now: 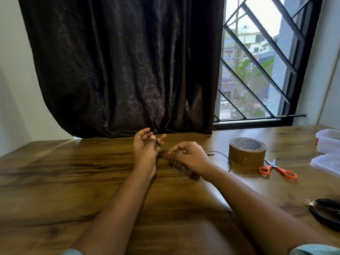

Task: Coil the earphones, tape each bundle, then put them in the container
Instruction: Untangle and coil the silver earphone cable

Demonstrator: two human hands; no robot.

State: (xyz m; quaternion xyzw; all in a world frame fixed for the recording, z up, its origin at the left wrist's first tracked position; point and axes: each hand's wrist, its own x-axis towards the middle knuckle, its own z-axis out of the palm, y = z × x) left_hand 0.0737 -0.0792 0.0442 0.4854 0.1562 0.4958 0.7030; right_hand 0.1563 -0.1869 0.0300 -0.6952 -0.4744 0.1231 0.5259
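The tabletop (73,172) is grained wood with a soft sheen; the curtain (119,70) is dark, glossy cloth. The tape roll (247,150) is smooth brown; the container (328,141) is translucent plastic.

On the surface (73,172), my left hand (145,150) and right hand (191,157) meet at centre, with the earphones (210,154) between them. The tape roll (247,150) sits at their 3 o'clock, the scissors (277,169) just beside it at 4, the container (328,140) beyond at 2, and the curtain (119,70) behind at 12.

One head-worn wide-angle camera looks forward and down across the worktop (73,181). It faces the curtain (125,67) behind the worktop, close above both forearms.
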